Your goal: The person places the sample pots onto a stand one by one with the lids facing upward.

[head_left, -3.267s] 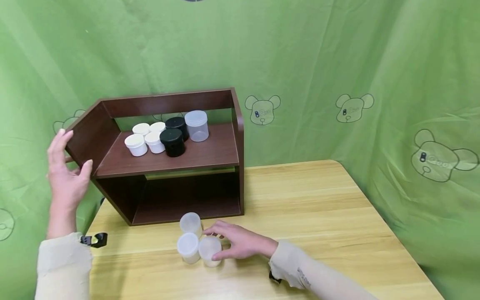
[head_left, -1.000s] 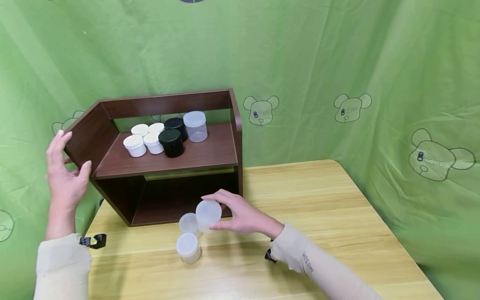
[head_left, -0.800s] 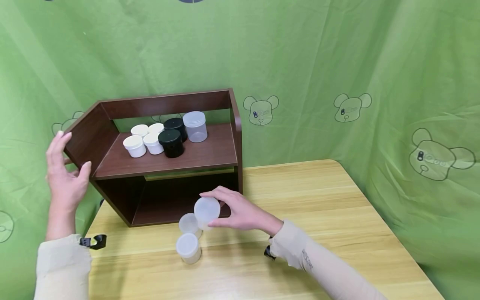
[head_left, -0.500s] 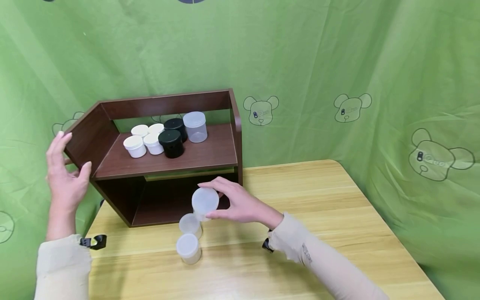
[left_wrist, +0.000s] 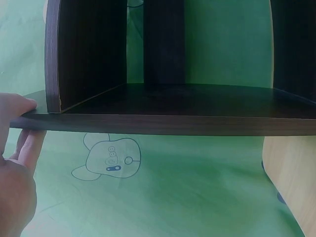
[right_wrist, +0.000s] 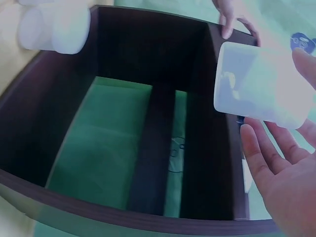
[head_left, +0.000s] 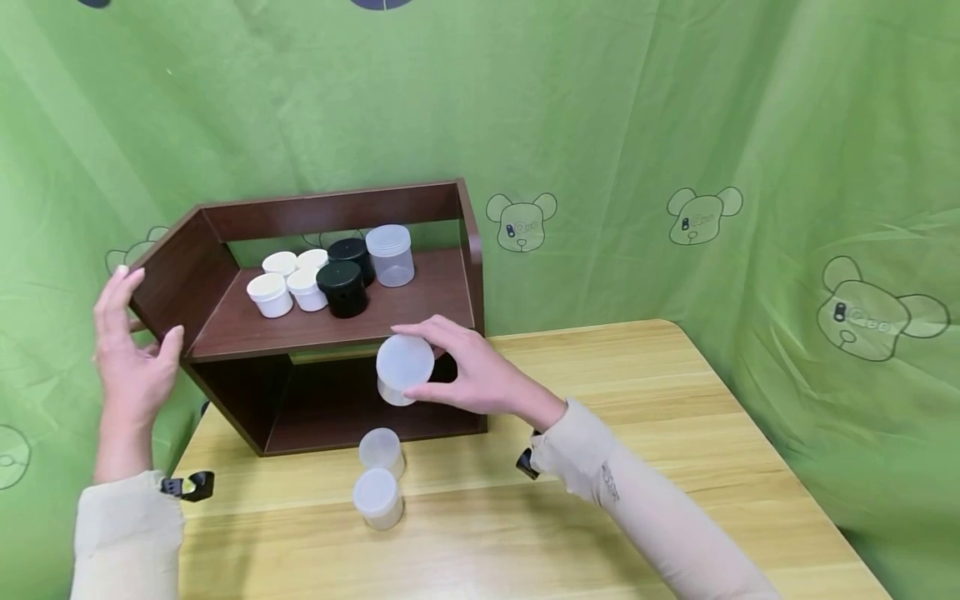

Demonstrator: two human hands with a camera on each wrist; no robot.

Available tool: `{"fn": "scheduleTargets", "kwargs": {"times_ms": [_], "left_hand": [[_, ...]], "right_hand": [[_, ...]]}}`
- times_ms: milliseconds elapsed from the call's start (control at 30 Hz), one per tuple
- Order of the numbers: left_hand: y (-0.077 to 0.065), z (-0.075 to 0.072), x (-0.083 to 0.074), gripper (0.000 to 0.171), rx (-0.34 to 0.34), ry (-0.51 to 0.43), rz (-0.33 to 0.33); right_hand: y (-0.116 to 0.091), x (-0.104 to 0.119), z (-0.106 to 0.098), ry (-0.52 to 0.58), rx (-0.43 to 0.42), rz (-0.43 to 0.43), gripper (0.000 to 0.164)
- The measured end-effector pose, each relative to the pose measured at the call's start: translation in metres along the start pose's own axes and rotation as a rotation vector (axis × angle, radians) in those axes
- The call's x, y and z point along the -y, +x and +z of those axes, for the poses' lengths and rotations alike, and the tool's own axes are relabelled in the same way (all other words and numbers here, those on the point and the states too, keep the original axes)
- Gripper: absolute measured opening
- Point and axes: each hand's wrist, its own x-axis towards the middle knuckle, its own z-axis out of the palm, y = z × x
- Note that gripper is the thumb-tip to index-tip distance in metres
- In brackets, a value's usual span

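Note:
My right hand [head_left: 480, 375] holds a translucent plastic jar [head_left: 405, 362] between thumb and fingers, level with the front edge of the dark brown desktop shelf [head_left: 423, 310]. In the right wrist view the jar [right_wrist: 247, 81] lies across the fingers, before the shelf's lower compartment. My left hand [head_left: 135, 362] grips the shelf's left side panel, thumb on one face and fingers on the other, as the left wrist view also shows. Two more translucent jars [head_left: 381, 451] stand on the table before the shelf.
On the upper board stand several white jars [head_left: 270, 293], two black jars [head_left: 343, 287] and a taller clear jar [head_left: 392, 254]. The wooden table [head_left: 600, 417] extends to the right. A green curtain [head_left: 585, 100] hangs behind.
My right hand has picked up the nearest right translucent jar from the table and raised it toward the shelf's upper board. The left hand has stayed on the side panel.

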Motion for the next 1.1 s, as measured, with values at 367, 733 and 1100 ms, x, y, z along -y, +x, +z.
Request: {"fn": "scheduleTargets", "kwargs": {"times_ms": [367, 733, 1100], "left_hand": [[0.001, 0.000, 0.001, 0.079, -0.004, -0.012, 0.008], [0.001, 0.000, 0.002, 0.080, -0.008, -0.003, 0.010], [0.001, 0.000, 0.002, 0.080, -0.007, -0.001, 0.015]], "right_hand": [[0.029, 0.007, -0.010, -0.028, -0.115, 0.007, 0.071], [0.054, 0.003, -0.005, -0.051, -0.229, 0.080, 0.072], [0.079, -0.009, -0.002, -0.070, -0.302, 0.145, 0.069]]}}
